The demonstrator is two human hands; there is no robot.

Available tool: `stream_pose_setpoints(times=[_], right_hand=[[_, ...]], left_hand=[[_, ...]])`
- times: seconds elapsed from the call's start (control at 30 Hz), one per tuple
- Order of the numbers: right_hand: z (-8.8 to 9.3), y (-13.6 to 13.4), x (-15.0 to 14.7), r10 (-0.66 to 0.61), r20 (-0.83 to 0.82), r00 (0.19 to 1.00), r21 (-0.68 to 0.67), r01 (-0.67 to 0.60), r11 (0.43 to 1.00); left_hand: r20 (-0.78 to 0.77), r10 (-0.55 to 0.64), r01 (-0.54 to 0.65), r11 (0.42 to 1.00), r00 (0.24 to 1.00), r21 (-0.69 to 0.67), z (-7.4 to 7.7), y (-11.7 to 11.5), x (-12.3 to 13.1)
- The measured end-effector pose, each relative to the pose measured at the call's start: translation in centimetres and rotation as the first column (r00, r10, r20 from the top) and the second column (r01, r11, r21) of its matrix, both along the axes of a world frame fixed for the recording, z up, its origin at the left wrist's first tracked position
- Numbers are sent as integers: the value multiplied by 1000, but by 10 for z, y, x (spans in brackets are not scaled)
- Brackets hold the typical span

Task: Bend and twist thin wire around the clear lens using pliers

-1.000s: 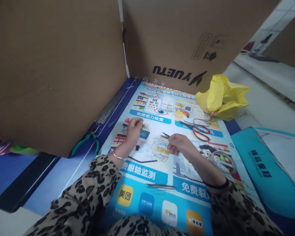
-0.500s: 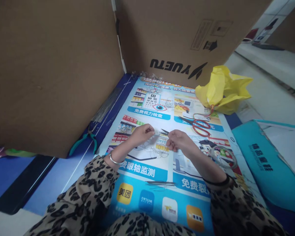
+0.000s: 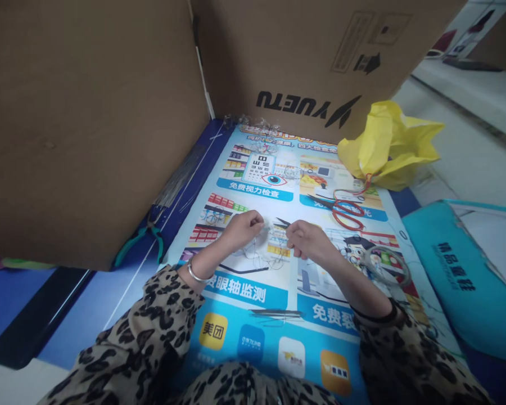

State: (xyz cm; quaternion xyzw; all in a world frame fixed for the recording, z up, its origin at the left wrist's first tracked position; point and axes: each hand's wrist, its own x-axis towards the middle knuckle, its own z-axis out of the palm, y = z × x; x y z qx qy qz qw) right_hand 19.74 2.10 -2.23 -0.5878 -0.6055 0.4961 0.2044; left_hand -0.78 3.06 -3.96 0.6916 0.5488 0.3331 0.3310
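Note:
My left hand (image 3: 247, 229) is closed in a pinch, and a small wisp of thin wire (image 3: 268, 228) shows at its fingertips. Just to the right, my right hand (image 3: 307, 241) has its fingers curled together; whatever they grip is too fine to make out. Both hands hover over a printed poster (image 3: 253, 351), a short gap between them. Below the gap lies a loose tangle of fine wire (image 3: 259, 259). Closer to my body, a small bundle of straight thin wires (image 3: 276, 313) rests on the poster.
Red-handled scissors (image 3: 348, 215) lie beyond my right hand, near a yellow bag (image 3: 388, 149). A clear coil (image 3: 388, 265) sits by my right forearm, beside a teal box (image 3: 455, 270). Teal-handled pliers (image 3: 129, 246) and grey wires (image 3: 177, 183) lie left. Cardboard walls (image 3: 88, 112) rise behind.
My fingers have shifted only slightly, still pinched close together. The camera view has moved a little; the things on the poster lie as before.

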Motion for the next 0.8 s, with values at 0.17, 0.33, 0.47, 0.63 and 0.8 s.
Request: stream_pose_setpoints(times=[0.17, 0.33, 0.47, 0.63, 0.8], right_hand=[[0, -2, 2, 24, 110, 994, 86, -33, 996], [3, -3, 9, 1, 248, 969, 249, -65, 966], [5, 3, 18, -26, 332, 943, 374, -107, 921], [-4, 13, 27, 79, 563, 823, 570, -456, 683], [-12, 13, 28, 10, 676, 737, 542, -507, 671]], left_hand=[[-86, 22, -17, 998, 996, 60, 0, -2, 3], [-134, 33, -12, 989, 990, 150, 0, 0, 1], [-122, 52, -24, 975, 991, 221, 7, -1, -3], [-129, -205, 233, 936, 970, 263, 18, -17, 3], [-329, -338, 414, 889, 882, 195, 18, -36, 14]])
